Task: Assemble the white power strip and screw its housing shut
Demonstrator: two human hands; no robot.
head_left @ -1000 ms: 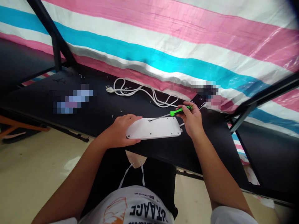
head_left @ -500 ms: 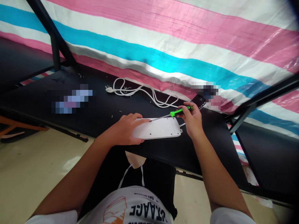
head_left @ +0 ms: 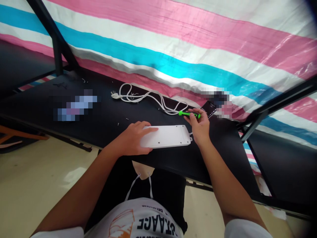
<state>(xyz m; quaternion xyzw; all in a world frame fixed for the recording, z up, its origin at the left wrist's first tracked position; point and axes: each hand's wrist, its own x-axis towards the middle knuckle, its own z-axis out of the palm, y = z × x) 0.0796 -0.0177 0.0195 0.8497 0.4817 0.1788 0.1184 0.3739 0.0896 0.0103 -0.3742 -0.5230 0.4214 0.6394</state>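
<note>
My left hand [head_left: 131, 138] lies across the left end of a white plastic power strip [head_left: 168, 137], fingers on top and thumb at its near edge. The strip lies back side up, with small screw holes showing. My right hand [head_left: 199, 126] pinches a green-and-black screwdriver [head_left: 189, 114] just beyond the strip's right end; its shaft is hidden or foreshortened. A white cord [head_left: 140, 97] with a plug [head_left: 114, 95] lies looped behind the strip, and a thin cable leaves the strip's right end.
The black table [head_left: 158, 158] has a few tiny screws [head_left: 127, 119] near the strip. A dark phone [head_left: 208, 109] lies behind my right hand. Pixelated objects [head_left: 74, 107] sit at the left. A striped tarp hangs behind black metal posts.
The screwdriver no longer reaches over the strip; my right hand has turned it back toward the right. My left hand has slid rightward along the strip, and the view has shifted slightly.
</note>
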